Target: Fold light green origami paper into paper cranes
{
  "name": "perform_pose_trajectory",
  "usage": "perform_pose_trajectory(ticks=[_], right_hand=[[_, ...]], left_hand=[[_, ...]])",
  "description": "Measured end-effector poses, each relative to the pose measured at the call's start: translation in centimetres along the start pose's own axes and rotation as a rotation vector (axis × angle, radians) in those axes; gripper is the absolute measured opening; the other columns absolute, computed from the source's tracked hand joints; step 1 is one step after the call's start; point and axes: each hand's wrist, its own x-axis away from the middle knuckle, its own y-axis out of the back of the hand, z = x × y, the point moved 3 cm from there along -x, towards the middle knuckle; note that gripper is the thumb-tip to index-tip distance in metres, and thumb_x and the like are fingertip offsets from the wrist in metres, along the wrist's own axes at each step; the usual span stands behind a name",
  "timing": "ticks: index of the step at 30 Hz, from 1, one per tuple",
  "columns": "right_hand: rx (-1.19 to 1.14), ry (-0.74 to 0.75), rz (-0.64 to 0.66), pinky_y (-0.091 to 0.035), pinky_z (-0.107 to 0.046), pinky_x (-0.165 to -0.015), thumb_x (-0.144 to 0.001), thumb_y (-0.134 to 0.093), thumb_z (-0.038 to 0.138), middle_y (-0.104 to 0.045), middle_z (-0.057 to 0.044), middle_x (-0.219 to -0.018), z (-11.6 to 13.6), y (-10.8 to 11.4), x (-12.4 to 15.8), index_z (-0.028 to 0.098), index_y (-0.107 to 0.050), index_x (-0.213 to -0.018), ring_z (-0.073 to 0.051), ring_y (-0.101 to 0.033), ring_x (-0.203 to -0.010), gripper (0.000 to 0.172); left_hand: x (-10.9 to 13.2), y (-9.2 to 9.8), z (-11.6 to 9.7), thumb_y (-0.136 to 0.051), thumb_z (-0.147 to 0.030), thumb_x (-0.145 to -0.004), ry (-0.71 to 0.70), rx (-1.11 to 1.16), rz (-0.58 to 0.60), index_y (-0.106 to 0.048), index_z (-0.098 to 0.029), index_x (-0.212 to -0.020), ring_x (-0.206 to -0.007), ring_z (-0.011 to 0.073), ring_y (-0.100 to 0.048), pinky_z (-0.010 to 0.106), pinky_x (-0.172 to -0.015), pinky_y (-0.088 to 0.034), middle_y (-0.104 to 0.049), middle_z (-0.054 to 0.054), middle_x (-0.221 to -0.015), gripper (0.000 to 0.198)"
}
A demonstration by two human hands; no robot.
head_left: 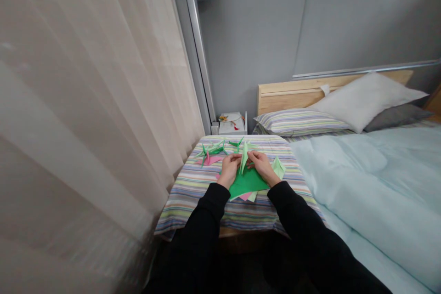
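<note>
- The pale green paper fold (244,158) is held upright over a dark green origami sheet (248,183), at the middle of the table.
- The left hand (229,166) is closed on the fold's left side, its fingers curled.
- The right hand (262,167) is closed on the opposite side, the hands kept just apart.
- Pointed green paper figures (213,149) and a pink paper piece (208,160) lie nearby on a striped cloth (193,213).
- Risk: the thin paper could be creased or torn by too tight a pinch; loose pieces could be swept aside by a black sleeve (213,204).
</note>
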Motion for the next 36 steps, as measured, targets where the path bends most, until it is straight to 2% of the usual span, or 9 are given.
perform_pose_trajectory(ticks=[7, 11, 15, 18, 22, 28, 32, 36], right_hand=[[0.081, 0.061, -0.061, -0.059, -0.046, -0.092, -0.099, -0.064, 0.038, -0.065, -0.01, -0.131, 0.2, 0.2, 0.1, 0.018, -0.062, -0.13, -0.025, -0.067, -0.111, 0.037], [0.137, 0.143, -0.136, -0.059, -0.046, -0.092, -0.099, -0.065, 0.038, -0.065, -0.01, -0.13, 0.9, 0.7, 0.7, 0.018, -0.062, -0.13, -0.025, -0.067, -0.11, 0.037], [0.168, 0.233, -0.22, -0.058, -0.046, -0.094, -0.099, -0.064, 0.037, -0.064, -0.01, -0.132, 1.7, 1.1, 1.2, 0.019, -0.063, -0.129, -0.024, -0.066, -0.112, 0.035], [0.172, 0.268, -0.25, -0.058, -0.045, -0.094, -0.1, -0.063, 0.037, -0.064, -0.01, -0.132, 2.0, 1.3, 1.3, 0.02, -0.064, -0.128, -0.023, -0.067, -0.111, 0.033], [0.175, 0.294, -0.291, -0.059, -0.045, -0.093, -0.1, -0.064, 0.037, -0.065, -0.01, -0.13, 2.2, 1.5, 1.3, 0.019, -0.063, -0.128, -0.023, -0.067, -0.11, 0.034], [0.142, 0.34, -0.267, -0.059, -0.043, -0.09, -0.099, -0.065, 0.037, -0.068, -0.009, -0.121, 2.5, 0.8, 1.7, 0.017, -0.066, -0.12, -0.022, -0.068, -0.104, 0.03], [0.08, 0.353, -0.278, -0.059, -0.038, -0.078, -0.096, -0.062, 0.051, -0.07, -0.008, -0.105, 2.6, 0.5, 1.8, 0.019, -0.064, -0.113, -0.022, -0.069, -0.093, 0.037], [0.076, 0.363, -0.317, -0.058, -0.038, -0.08, -0.083, -0.071, 0.056, -0.071, -0.01, -0.105, 2.7, 0.8, 1.9, 0.022, -0.063, -0.106, -0.026, -0.067, -0.099, 0.042]], left_hand=[[0.4, -1.0, -0.9, -0.063, -0.038, -0.098, 0.017, 0.008, 0.073, -0.06, -0.016, -0.131, -0.112, 0.0255, -0.066, 0.047, -0.093, -0.059, -0.063, 0.012, -0.131, 0.04], [0.9, -1.0, -1.2, -0.075, -0.035, -0.09, -0.036, -0.003, 0.06, -0.067, -0.012, -0.115, -0.096, 0.0213, -0.068, 0.037, -0.085, -0.059, -0.069, 0.008, -0.111, 0.035], [1.3, -1.0, -1.3, -0.068, -0.036, -0.094, -0.07, 0.017, 0.059, -0.067, -0.013, -0.107, -0.084, 0.0161, -0.067, 0.033, -0.076, -0.058, -0.069, 0.005, -0.099, 0.026], [1.5, -1.0, -1.4, -0.081, -0.035, -0.08, -0.093, 0.046, 0.057, -0.067, -0.015, -0.088, -0.068, 0.0121, -0.062, 0.026, -0.07, -0.051, -0.064, -0.001, -0.075, 0.026], [1.7, -1.0, -1.7, -0.086, -0.036, -0.068, -0.13, 0.026, 0.046, -0.067, -0.015, -0.076, -0.058, 0.0096, -0.052, 0.024, -0.06, -0.041, -0.059, -0.003, -0.064, 0.03], [1.5, -0.5, -2.1, -0.084, -0.042, -0.071, -0.205, 0.022, -0.045, -0.066, -0.017, -0.081, -0.054, 0.0085, -0.045, 0.023, -0.054, -0.035, -0.054, -0.005, -0.06, 0.033], [1.5, -0.4, -2.0, -0.084, -0.043, -0.07, -0.203, 0.077, -0.044, -0.065, -0.018, -0.088, -0.062, 0.0105, -0.056, 0.024, -0.063, -0.046, -0.062, -0.003, -0.069, 0.036], [1.5, -0.5, -1.8, -0.086, -0.04, -0.068, -0.199, 0.119, -0.031, -0.068, -0.017, -0.087, -0.077, 0.0143, -0.065, 0.029, -0.079, -0.052, -0.069, 0.001, -0.079, 0.035]])
